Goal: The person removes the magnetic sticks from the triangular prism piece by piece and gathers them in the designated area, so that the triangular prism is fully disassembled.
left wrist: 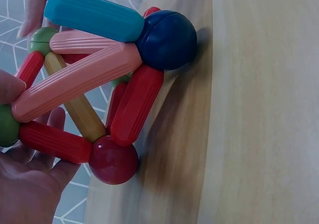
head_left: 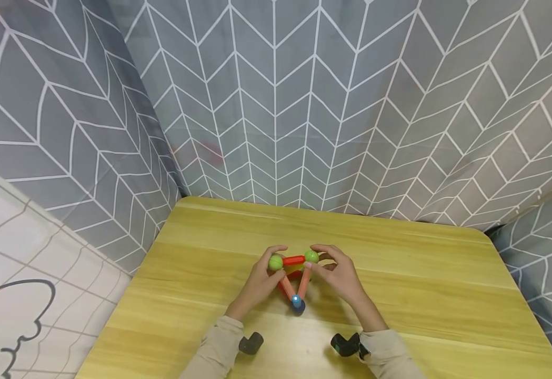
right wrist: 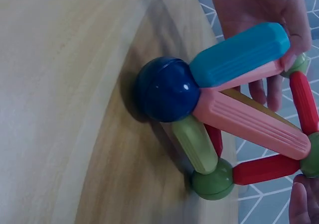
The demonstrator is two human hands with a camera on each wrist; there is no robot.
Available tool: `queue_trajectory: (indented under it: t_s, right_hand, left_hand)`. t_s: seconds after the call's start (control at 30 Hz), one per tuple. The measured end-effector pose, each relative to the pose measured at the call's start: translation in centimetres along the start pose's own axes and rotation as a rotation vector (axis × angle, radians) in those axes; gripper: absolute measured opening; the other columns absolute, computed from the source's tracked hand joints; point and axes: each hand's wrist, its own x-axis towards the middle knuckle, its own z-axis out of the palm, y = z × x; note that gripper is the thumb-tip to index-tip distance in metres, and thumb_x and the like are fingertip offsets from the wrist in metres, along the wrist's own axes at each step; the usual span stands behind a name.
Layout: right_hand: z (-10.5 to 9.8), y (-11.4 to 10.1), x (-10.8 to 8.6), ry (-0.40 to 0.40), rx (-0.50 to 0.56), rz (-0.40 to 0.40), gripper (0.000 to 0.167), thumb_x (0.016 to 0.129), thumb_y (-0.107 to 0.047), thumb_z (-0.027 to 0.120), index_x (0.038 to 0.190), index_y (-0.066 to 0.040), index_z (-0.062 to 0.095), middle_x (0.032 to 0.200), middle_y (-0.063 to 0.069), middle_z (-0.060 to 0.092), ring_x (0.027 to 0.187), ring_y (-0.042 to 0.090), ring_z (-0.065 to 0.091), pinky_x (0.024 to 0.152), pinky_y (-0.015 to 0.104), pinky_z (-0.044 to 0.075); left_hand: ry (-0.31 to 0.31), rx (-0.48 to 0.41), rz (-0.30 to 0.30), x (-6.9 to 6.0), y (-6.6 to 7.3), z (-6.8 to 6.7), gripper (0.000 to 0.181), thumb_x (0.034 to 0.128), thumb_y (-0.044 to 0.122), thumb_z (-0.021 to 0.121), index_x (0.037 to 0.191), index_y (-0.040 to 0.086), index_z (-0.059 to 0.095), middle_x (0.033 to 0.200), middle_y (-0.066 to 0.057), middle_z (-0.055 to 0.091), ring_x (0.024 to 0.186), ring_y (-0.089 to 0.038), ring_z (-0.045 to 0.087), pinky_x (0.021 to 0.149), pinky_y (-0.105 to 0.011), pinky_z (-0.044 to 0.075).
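Observation:
Both hands hold a frame of magnetic rods and balls over the table. My left hand grips the green ball at its upper left corner, thumb on one side and fingers behind. At the upper right corner, my right hand pinches another green ball. A red rod joins these two balls. Two pink rods run down to a dark blue ball at the near end. From that ball juts a light blue rod with a free end. A dark red ball and a yellow rod show lower down.
The wooden table spreads around the hands, its far edge meeting a grey patterned curtain. Black wrist-worn pieces stick out near both sleeves. A white patterned cloth hangs at the left.

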Motion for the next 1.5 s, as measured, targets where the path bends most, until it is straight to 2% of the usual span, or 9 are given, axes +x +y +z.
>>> queue_trajectory:
  t_s: [0.17,0.27,0.4,0.6,0.7,0.83,1.1,1.37,1.5]
  right_hand:
    - [0.5,0.2,0.0,-0.007,0.000,-0.037,0.040,0.084,-0.010,0.080,0.123,-0.009,0.069,0.121,0.013,0.067,0.105,0.029,0.064,0.076,0.023,0.057]
    - [0.6,0.4,0.1,-0.016,-0.006,-0.039,0.042,0.084,-0.006,0.079,0.124,-0.008,0.068,0.121,0.014,0.068,0.106,0.031,0.064,0.076,0.024,0.057]
    - [0.8,0.3,0.1,-0.028,-0.015,-0.037,0.043,0.084,-0.003,0.079,0.125,-0.006,0.067,0.119,0.014,0.068,0.105,0.030,0.063,0.075,0.024,0.057]
    - [1.2,-0.2,0.1,-0.032,-0.028,-0.066,0.042,0.082,0.000,0.078,0.123,-0.004,0.068,0.114,0.015,0.069,0.099,0.026,0.063,0.075,0.024,0.058]
    - [1.3,-0.3,0.2,-0.017,-0.032,-0.052,0.041,0.081,0.002,0.079,0.121,-0.005,0.069,0.114,0.014,0.070,0.097,0.023,0.062,0.076,0.023,0.058]
    - [1.5,-0.3,0.2,-0.010,-0.029,-0.005,0.041,0.080,0.003,0.078,0.120,-0.004,0.069,0.112,0.013,0.070,0.096,0.021,0.061,0.077,0.021,0.057]
    - [1.7,-0.2,0.1,-0.004,-0.017,0.046,0.041,0.081,0.002,0.078,0.120,-0.005,0.069,0.111,0.013,0.071,0.098,0.022,0.062,0.078,0.017,0.056]
    - [1.7,-0.2,0.1,-0.008,-0.021,0.062,0.038,0.082,0.000,0.078,0.119,-0.005,0.069,0.107,0.013,0.071,0.096,0.021,0.061,0.076,0.015,0.054]
    - [1.7,-0.3,0.1,-0.007,-0.024,0.063,0.038,0.082,0.000,0.078,0.118,-0.005,0.070,0.107,0.012,0.071,0.095,0.021,0.061,0.076,0.015,0.054]
  left_hand:
    - [0.014,0.002,-0.003,-0.2,0.0,0.0,0.054,0.0915,-0.002,0.056,0.143,0.012,0.047,0.125,-0.013,0.063,0.105,-0.019,0.058,0.091,-0.028,0.050]
    - [0.024,0.017,-0.012,-0.3,-0.1,0.0,0.054,0.0939,-0.001,0.056,0.145,0.013,0.045,0.127,-0.013,0.062,0.107,-0.021,0.057,0.090,-0.029,0.049]
    - [0.016,0.056,-0.027,-0.5,0.1,-0.1,0.055,0.0966,0.002,0.055,0.148,0.016,0.041,0.127,-0.013,0.061,0.101,-0.019,0.054,0.081,-0.024,0.047]
    - [-0.019,0.084,-0.047,-0.6,0.3,-0.5,0.056,0.0984,0.006,0.054,0.150,0.021,0.039,0.112,-0.013,0.060,0.080,-0.014,0.049,0.064,-0.019,0.041]
    - [-0.024,0.082,-0.050,-0.6,0.3,-0.5,0.054,0.0988,0.007,0.055,0.148,0.022,0.040,0.113,-0.013,0.061,0.079,-0.014,0.049,0.064,-0.020,0.041]
    - [-0.021,0.080,-0.051,-0.6,0.4,-0.4,0.052,0.0994,0.008,0.055,0.147,0.021,0.041,0.121,-0.014,0.062,0.086,-0.016,0.051,0.067,-0.021,0.043]
    - [-0.026,0.095,-0.046,-0.7,0.1,-0.4,0.050,0.0992,0.008,0.052,0.147,0.019,0.040,0.119,-0.014,0.062,0.093,-0.020,0.054,0.070,-0.024,0.045]
    - [-0.019,0.101,-0.036,-0.7,0.3,-0.3,0.049,0.0990,0.008,0.052,0.146,0.018,0.041,0.128,-0.014,0.062,0.104,-0.023,0.056,0.085,-0.032,0.048]
    - [-0.026,0.102,-0.038,-0.8,0.4,-0.4,0.049,0.0989,0.008,0.052,0.146,0.019,0.041,0.124,-0.015,0.062,0.098,-0.022,0.056,0.076,-0.027,0.047]
